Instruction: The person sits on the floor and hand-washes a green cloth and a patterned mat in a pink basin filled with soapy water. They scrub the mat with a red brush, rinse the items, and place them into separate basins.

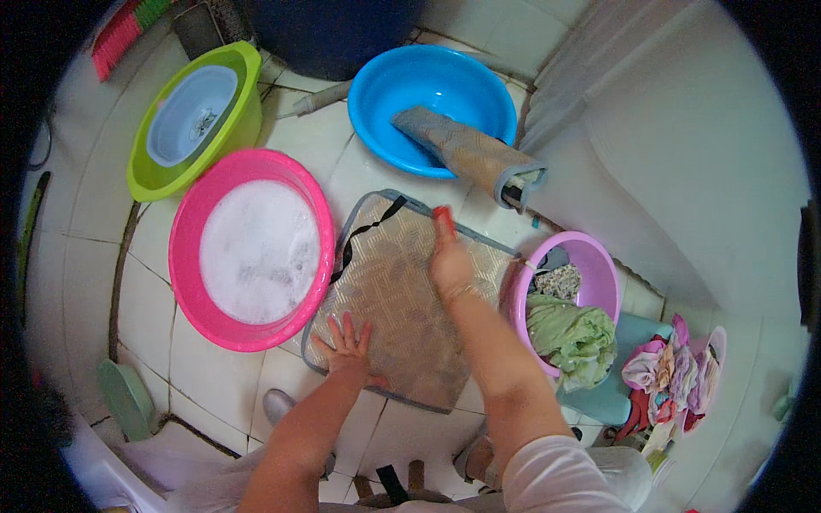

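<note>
A tan, patterned fabric cover (397, 308) with grey edging and a black strap (372, 226) lies spread on the floor. Its surface looks wet. My left hand (345, 345) presses flat near its left lower edge, fingers apart, holding nothing. Towards the far edge, my right hand (450, 266) grips a small red tool (444, 219), perhaps a scrub brush; the hand hides most of it. To the left of the cover stands a pink basin (186, 282) filled with white suds (260, 250). A rolled piece of similar tan fabric (471, 151) leans out over the rim of a blue basin (385, 83).
At right, a lilac bucket (600, 256) holds green cloth (571, 340); beside it, colourful laundry (673, 378) spills from a tilted pink container. Lime-green basin (250, 96) with a pale blue tub (192, 115) inside sits at upper left. A dark blue barrel (333, 32) stands behind.
</note>
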Available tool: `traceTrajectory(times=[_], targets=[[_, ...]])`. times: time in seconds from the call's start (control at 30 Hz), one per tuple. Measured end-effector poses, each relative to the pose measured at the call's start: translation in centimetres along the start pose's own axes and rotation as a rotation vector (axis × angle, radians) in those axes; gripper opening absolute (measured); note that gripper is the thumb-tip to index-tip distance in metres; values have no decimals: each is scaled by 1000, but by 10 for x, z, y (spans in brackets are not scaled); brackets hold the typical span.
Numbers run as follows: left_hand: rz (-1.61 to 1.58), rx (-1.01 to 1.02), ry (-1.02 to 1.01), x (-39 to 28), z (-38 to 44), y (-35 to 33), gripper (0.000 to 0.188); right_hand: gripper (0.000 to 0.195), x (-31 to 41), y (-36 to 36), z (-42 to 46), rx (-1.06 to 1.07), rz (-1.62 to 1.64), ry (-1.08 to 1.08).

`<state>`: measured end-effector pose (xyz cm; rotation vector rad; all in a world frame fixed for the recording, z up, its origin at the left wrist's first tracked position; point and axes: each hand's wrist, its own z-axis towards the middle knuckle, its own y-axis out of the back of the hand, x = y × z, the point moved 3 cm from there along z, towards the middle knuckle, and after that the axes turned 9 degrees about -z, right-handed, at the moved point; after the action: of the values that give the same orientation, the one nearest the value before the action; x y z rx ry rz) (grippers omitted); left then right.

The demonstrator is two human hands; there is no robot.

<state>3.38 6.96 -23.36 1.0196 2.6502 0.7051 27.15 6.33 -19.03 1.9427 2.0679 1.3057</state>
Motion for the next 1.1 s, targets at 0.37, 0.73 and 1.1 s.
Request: traceTrajectory(times=[0.37,0.73,1.1], targets=[[-14,-22,-25,7,-4,-5,136,58,-62,-29,26,-371,-433,186],[-1508,-901,-400,152,22,121,41,57,-114,-65,8,-343,-471,221],[-2268,-143,-254,216,86,103,43,57,-110,-62,5,-458,-469,252]])
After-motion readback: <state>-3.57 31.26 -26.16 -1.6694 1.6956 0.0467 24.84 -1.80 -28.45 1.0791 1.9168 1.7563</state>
